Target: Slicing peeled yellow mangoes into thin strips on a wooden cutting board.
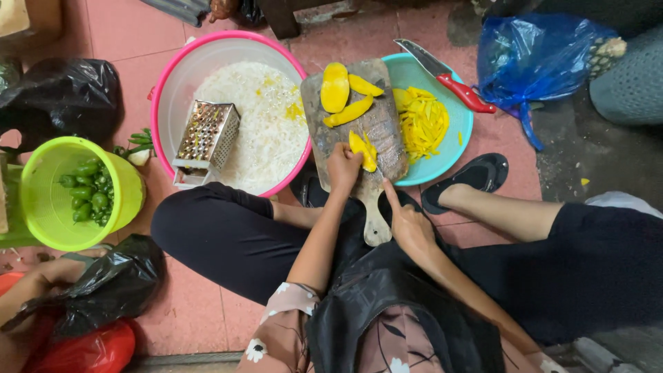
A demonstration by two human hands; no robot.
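Note:
My left hand point(343, 169) presses a yellow mango piece point(364, 149) against the wooden cutting board point(384, 128), which leans on the rims of two bowls. More mango slices point(345, 93) lie at the board's far end. My right hand point(409, 226) is by the board's near right edge, close to its handle, with the index finger stretched toward the mango piece. Whether it holds anything is hidden. Thin yellow strips point(423, 123) are piled in the teal bowl point(461, 135), and a red-handled knife point(449, 76) lies across its rim.
A pink basin point(169, 83) holds white shreds and a metal grater point(206, 138). A green bucket point(41, 207) of green fruit stands at the left. Black bags point(65, 97), a blue bag point(535, 55) and another person's hand point(38, 283) at lower left surround me.

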